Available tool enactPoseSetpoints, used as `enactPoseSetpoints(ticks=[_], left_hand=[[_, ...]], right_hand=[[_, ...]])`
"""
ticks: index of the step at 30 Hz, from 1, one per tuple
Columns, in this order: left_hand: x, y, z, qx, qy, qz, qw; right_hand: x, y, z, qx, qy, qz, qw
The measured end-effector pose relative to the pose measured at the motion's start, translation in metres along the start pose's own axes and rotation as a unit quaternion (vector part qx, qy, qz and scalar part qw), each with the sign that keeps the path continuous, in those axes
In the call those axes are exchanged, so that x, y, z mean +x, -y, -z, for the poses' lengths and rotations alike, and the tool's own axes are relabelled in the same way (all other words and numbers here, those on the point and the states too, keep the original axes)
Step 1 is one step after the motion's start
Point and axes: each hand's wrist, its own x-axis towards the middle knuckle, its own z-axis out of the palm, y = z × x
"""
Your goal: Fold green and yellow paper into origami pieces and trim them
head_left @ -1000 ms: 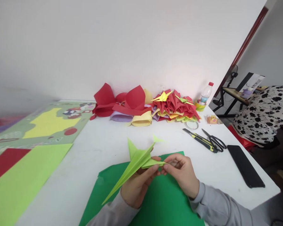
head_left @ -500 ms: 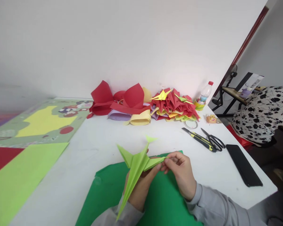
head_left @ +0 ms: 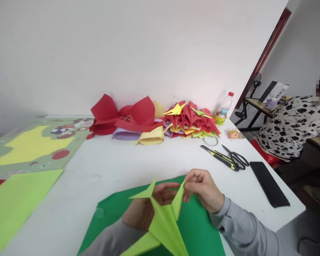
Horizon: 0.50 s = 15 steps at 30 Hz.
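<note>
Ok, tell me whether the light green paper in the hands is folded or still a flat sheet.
Folded. The light green paper has creased wings and pointed flaps, held by the left hand and right hand.

Near edge, centre: paper sheet (head_left: 197, 227) flat on the tabletop (head_left: 128, 160).
Above sheet: folded paper model (head_left: 164, 222), left hand (head_left: 142, 209) behind it, right hand (head_left: 204, 190) at its right point.
Far edge, by wall: folded paper pile (head_left: 154, 119); bottle (head_left: 224, 106) at its right end.
Right of centre: utility knife (head_left: 220, 158), scissors (head_left: 236, 158) beside it, phone (head_left: 269, 184) nearer the right edge.
Left side: paper sheets (head_left: 18, 192).
</note>
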Motion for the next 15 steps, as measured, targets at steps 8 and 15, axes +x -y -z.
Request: enactPoseSetpoints(ticks=[8,15], left_hand=[[0.004,0.018,-0.007,0.053,0.062,0.006,0.997],[-0.003,0.019,-0.016,0.226,0.004,-0.066,0.972]], right_hand=[[-0.009,-0.008,-0.007,-0.168,0.016,-0.027,0.985],[-0.015,-0.007,-0.009,-0.211,0.05,-0.028,0.976]])
